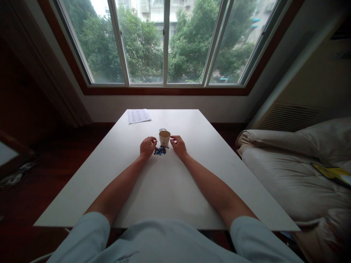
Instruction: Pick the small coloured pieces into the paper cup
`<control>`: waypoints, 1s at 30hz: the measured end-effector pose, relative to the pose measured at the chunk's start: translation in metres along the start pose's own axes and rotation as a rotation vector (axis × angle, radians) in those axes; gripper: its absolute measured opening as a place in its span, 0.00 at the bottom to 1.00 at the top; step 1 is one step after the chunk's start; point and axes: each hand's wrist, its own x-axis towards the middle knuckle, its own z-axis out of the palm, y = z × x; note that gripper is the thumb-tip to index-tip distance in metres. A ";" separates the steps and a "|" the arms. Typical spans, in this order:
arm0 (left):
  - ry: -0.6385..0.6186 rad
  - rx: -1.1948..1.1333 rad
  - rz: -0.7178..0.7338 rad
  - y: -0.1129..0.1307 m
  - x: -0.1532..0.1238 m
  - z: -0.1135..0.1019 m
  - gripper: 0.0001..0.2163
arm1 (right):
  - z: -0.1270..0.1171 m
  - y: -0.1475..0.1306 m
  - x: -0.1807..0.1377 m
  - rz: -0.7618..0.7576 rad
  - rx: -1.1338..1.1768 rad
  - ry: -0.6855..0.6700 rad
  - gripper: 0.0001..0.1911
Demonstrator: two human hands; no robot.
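A beige paper cup (164,139) stands upright on the white table (170,190), its mouth facing up. Right in front of it lies a small pile of blue and dark red-brown pieces (160,150), too small to make out exactly. My left hand (148,147) is to the left of the cup and pile, its fingers loosely curved and apart, close to the pile's left side. On the other side, my right hand (178,145) has its fingers bent and apart at the cup's right wall. Whether those fingertips touch the cup I cannot tell.
Printed paper sheets (139,116) lie at the table's far left. A small thin dark-outlined item (162,129) shows just behind the cup, partly hidden. To the right stands a padded beige sofa (271,175); a window (164,47) is beyond the table.
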 end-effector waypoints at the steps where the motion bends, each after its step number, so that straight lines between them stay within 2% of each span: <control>1: 0.029 -0.054 0.007 0.004 0.001 0.000 0.10 | 0.000 0.000 0.000 -0.003 -0.002 -0.002 0.17; 5: 0.098 -0.254 -0.023 0.012 0.005 0.001 0.12 | 0.002 0.002 0.001 -0.015 -0.011 -0.014 0.16; 11: 0.129 -0.543 -0.142 0.007 0.015 0.009 0.13 | 0.003 0.004 0.000 -0.018 -0.073 -0.096 0.12; 15: 0.075 -0.753 -0.227 0.004 0.020 0.020 0.14 | 0.004 0.002 -0.001 -0.042 -0.129 -0.149 0.11; 19: 0.022 -0.828 -0.318 0.004 0.023 0.026 0.16 | 0.004 0.001 -0.002 -0.076 -0.215 -0.209 0.10; 26: -0.030 -0.799 -0.195 0.005 0.027 0.024 0.15 | 0.009 0.000 -0.004 -0.123 -0.312 -0.271 0.11; 30: -0.005 -0.737 -0.116 0.000 0.031 0.024 0.14 | 0.009 -0.001 -0.005 -0.131 -0.327 -0.278 0.11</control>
